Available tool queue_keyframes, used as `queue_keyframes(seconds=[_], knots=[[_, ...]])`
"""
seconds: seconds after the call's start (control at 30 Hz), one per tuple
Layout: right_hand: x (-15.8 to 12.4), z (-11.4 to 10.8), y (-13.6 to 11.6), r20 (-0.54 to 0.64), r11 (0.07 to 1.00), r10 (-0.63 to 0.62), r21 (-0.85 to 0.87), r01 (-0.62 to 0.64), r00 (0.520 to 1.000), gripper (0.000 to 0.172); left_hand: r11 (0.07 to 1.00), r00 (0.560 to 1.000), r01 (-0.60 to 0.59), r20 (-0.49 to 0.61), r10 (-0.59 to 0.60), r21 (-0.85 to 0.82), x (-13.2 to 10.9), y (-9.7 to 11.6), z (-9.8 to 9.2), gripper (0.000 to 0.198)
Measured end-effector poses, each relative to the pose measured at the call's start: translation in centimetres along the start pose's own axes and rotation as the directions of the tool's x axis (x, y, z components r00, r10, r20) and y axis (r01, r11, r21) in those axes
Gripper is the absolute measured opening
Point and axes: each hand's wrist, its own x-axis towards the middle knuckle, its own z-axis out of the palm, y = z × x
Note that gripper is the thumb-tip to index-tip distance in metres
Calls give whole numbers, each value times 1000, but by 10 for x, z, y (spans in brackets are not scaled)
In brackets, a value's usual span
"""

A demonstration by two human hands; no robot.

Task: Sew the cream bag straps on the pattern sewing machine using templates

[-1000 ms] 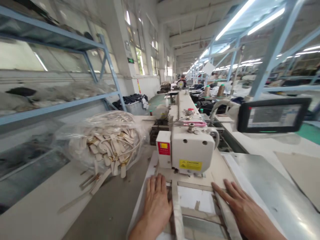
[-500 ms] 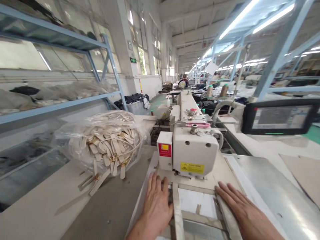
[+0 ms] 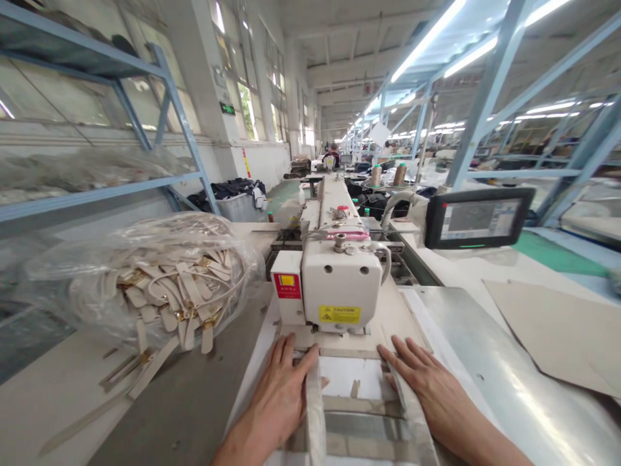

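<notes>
Two edges of the frame [image 3: 361,406] are being touched by the spread, empty left hand [image 3: 277,393] and right hand [image 3: 429,382]; rightward, metal plate [image 3: 495,362] is being left bare.

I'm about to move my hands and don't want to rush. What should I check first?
1. Left hand at the left side strip: ok, touching it; how firmly, cannot tell.
2. Right hand at the right side strip: ok, alongside it.
3. Left fingertips well clear of the sewing head: not ok, in my judgement; they lie close in front of it.
4. Needle position: cannot tell, hidden from this view.
5. Bag of straps apart from the sewing head: ok, off to its left.
6. Display lit: ok, though its text is unreadable.
</notes>
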Motion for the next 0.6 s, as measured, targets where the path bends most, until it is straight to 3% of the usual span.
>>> queue_keyframes(seconds=[0.23,0.33,0.43,0.6], knots=[[-9,16,6,-46,990,-46,-136,39,998,54,996,1000,8,9,-9,90,-1,-1,5,60],[-13,6,1,89,984,44,-178,-28,995,60,989,1000,-6,-20,9,148,0,-5,12,58],[-10,-14,-12,241,970,180,-202,-132,954,65,980,995,-23,-90,42,200,3,-16,26,57],[-6,-33,-26,321,959,269,-172,-223,908,68,967,980,-58,-169,103,249,7,-28,41,56]])
